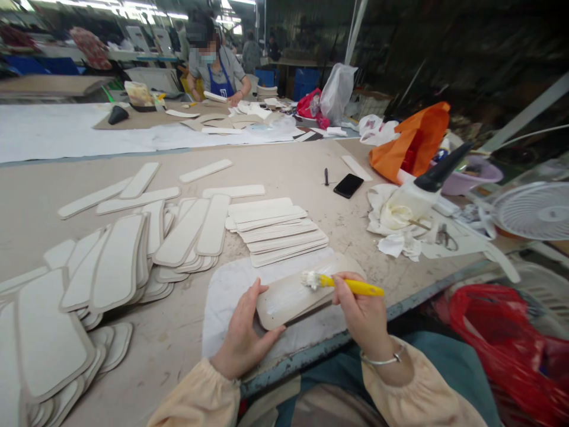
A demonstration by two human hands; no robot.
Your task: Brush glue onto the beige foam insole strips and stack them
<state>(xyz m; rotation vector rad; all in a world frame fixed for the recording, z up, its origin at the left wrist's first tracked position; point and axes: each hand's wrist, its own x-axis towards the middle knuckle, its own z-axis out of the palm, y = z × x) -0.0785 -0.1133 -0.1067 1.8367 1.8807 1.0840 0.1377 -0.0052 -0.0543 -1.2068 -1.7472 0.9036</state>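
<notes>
My right hand grips the yellow handle of a brush. White paste coats its bristles, which rest on a long beige panel with rounded ends. A wet, shiny film shows on part of that panel, and another piece seems to lie under it. My left hand holds the panel's left end, thumb at the near edge and fingers at the far edge. Beneath is a white sheet. Just beyond lies a fanned stack of pale strips; more overlapping piles of panels spread to the left.
A black phone lies further back on the table. To the right are a white bottle with black nozzle, an orange bag and a white fan. A red bag sits below the table edge. A co-worker works across the table.
</notes>
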